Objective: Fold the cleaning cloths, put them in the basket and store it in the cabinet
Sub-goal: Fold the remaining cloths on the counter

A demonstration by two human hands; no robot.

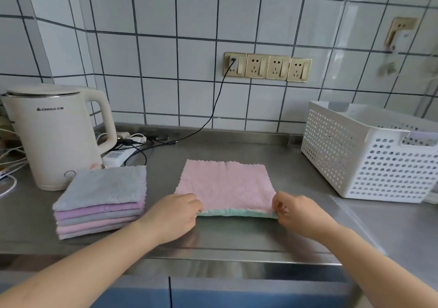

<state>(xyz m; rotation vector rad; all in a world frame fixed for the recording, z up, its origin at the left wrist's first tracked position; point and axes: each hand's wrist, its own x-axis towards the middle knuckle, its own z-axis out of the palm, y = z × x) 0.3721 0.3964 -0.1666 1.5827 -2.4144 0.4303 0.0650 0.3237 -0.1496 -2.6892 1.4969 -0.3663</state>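
Observation:
A pink cloth (225,184) with a green underside lies flat on the steel counter (237,234) in the middle. My left hand (175,215) pinches its near left corner and my right hand (298,215) pinches its near right corner. A stack of several folded cloths (102,201), grey, purple and pink, sits to the left. A white perforated basket (369,156) stands at the right, and its inside is mostly hidden from here.
A cream electric kettle (54,137) stands at the back left beside a power strip (118,156) and tangled cables. A black cord (213,108) runs up to the wall sockets (267,67). Blue cabinet doors (213,293) sit below the counter edge.

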